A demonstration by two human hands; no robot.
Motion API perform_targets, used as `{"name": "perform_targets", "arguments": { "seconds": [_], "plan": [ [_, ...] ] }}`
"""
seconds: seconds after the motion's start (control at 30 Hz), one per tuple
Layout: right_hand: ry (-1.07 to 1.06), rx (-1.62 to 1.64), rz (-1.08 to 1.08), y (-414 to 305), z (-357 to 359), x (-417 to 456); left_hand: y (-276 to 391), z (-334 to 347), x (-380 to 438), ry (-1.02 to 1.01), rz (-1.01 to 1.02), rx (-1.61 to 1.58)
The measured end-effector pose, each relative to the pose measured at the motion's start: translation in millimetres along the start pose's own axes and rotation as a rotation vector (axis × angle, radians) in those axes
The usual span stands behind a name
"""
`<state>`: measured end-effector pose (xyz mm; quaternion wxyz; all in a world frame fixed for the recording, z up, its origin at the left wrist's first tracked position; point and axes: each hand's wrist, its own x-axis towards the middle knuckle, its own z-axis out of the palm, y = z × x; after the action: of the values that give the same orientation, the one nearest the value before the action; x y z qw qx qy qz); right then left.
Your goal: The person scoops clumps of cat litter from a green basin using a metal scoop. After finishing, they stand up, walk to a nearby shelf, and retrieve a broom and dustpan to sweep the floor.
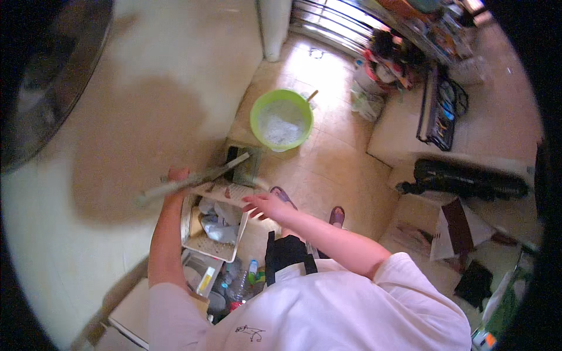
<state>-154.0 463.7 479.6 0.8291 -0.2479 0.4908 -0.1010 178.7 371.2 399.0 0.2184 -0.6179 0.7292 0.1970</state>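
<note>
My left hand (178, 174) is closed at a long, pale, narrow panel (206, 174), which slants across the view and is blurred. Part of that hand is hidden by the panel. To the right of it my right hand (267, 206) is held with fingers apart and nothing in them. Below both hands is a pale open bin or drawer (239, 239) with plastic bags (219, 226) inside. Farther off on the tiled floor stands a green basin (253, 109) containing whitish, foamy matter, with a wooden handle (312, 95) at its rim.
Plastic bottles (240, 281) lie near my lower left. My sandalled feet (337, 216) are on the tiles. A pale wall (153, 52) runs along the left. At right are a black rack (432, 114), a long black object (470, 180) and bags (369, 103).
</note>
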Motion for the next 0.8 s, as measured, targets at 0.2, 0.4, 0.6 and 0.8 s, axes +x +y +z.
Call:
{"name": "perform_targets", "arguments": {
  "seconds": [0.2, 0.4, 0.6, 0.8],
  "plan": [
    [-0.176, 0.762, 0.193, -42, 29, -30, 97, -22, -37, 0.033, 0.45, -0.096],
    [-0.015, 0.92, 0.252, -35, 1, -82, 197, -52, -81, -0.007, 0.585, -0.207],
    [0.161, 0.936, 0.21, -32, -18, -179, 268, -89, -114, -0.165, 0.711, -0.281],
    [0.143, 1.015, 0.229, -26, -53, -283, 316, -86, -131, -0.086, 0.891, -0.393]
  ]
}}
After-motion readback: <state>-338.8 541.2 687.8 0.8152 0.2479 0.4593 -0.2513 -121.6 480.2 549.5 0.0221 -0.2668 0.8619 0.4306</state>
